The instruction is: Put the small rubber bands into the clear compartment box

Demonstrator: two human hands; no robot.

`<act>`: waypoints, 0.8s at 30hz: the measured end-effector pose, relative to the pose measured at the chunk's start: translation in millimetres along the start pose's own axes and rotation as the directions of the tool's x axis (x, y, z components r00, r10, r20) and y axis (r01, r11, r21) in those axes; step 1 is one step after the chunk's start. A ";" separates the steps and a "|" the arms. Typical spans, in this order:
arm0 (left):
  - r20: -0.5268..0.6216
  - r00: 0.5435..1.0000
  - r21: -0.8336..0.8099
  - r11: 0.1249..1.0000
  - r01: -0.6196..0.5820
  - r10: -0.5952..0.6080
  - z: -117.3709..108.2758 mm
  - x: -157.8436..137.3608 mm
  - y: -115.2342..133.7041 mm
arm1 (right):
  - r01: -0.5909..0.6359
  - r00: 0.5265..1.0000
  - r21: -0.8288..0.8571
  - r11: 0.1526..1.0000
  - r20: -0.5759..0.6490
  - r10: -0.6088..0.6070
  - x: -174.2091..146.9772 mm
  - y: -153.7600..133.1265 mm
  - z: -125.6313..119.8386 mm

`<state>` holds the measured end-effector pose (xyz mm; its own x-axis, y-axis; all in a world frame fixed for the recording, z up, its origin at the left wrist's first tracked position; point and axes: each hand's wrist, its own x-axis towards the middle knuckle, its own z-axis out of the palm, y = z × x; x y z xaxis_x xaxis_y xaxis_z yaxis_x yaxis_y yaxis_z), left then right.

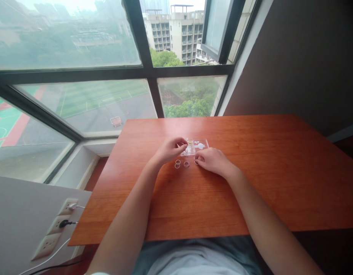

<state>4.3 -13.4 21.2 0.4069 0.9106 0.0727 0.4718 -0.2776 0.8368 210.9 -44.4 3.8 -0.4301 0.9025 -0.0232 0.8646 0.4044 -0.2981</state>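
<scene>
A small clear plastic box (205,143) lies on the table in front of me, with gold-coloured and pale small items in its left part. My left hand (173,148) is at the box's left side, fingers bent together over it; what they hold, if anything, is too small to tell. Just right of the box's near edge, my right hand (213,159) pinches down at the table on a pale ring (196,162), partly hidden by the fingertips. Nearer me lie two light rings (177,164) one behind the other, and beside them a pinkish ring (187,164), perhaps stacked.
The reddish-brown wooden table (279,172) reaches to a window frame (152,72) at the back. A dark grey wall (293,57) rises to the right. On the low left wall, sockets (54,225) have plugs and cables beside the table's left edge.
</scene>
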 end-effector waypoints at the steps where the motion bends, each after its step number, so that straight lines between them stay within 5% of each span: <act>1: -0.002 1.000 0.001 1.000 -0.003 0.003 -0.1 0.0 0.0 | -0.009 1.000 -0.019 1.000 0.007 0.009 0.5 -0.8 0.9; 8: -0.008 1.000 0.000 1.000 -0.014 0.014 -0.4 0.1 -2.0 | 0.018 0.990 0.092 0.996 -0.144 -0.005 2.2 -2.0 1.5; 15: 0.050 0.999 -0.089 0.996 -0.007 0.011 2.4 0.3 0.2 | 0.160 0.890 0.173 0.972 -0.451 -0.066 2.1 -4.7 4.2; 19: 0.087 0.996 -0.181 0.984 0.001 0.015 6.0 0.3 1.4 | 0.194 0.864 0.117 0.974 -0.490 -0.113 2.5 -4.8 8.0; 24: 0.112 0.994 -0.187 0.982 0.006 0.016 10.2 0.2 5.8 | 0.161 0.894 0.095 0.982 -0.437 -0.105 1.8 -6.1 6.9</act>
<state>15.2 -18.0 20.6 0.4990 0.8662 0.0248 0.3192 -0.2103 0.9241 203.1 -46.2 -1.0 -0.3615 0.8288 0.4271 0.7553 0.5289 -0.3871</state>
